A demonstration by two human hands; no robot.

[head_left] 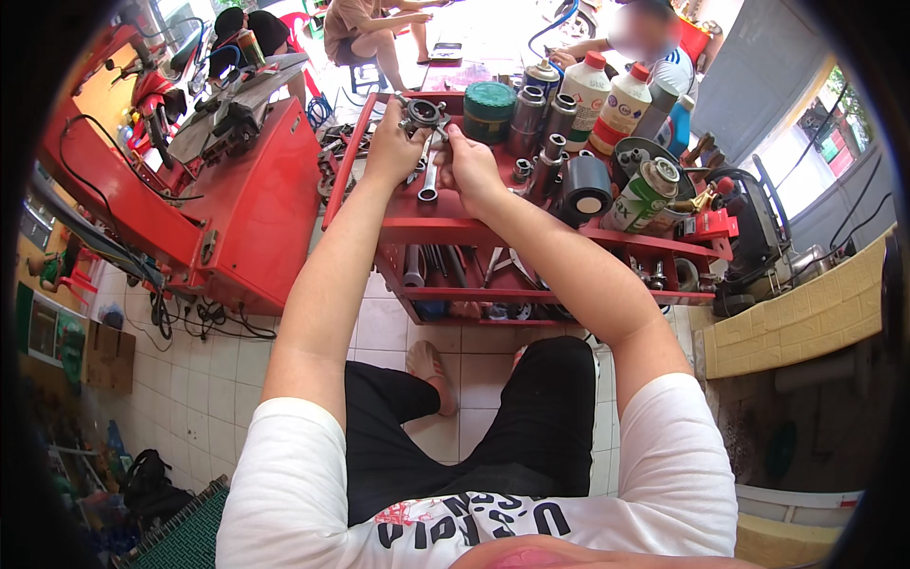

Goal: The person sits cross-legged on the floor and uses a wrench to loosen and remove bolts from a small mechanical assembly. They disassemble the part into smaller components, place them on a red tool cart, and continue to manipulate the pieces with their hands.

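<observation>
Over the top tray of a red tool cart [398, 230], my left hand [389, 152] is closed around a dark, ring-shaped metal part [423, 114] with a round opening. From the other side my right hand [471, 169] is closed, its thumb pressed at the part's lower right edge by a small silvery piece. Its other fingertips are partly hidden. Below and between the hands, a combination wrench [428, 182] shows its ring end just above the tray. Whether a finger touches the wrench I cannot tell.
Right of my hands stand a green tub [489, 112], metal sockets [527, 119], white bottles [588, 95] and a green-white spray can [645, 194]. More tools lie on the lower shelf [464, 270]. A red machine [256, 209] stands left. Other people sit beyond the cart.
</observation>
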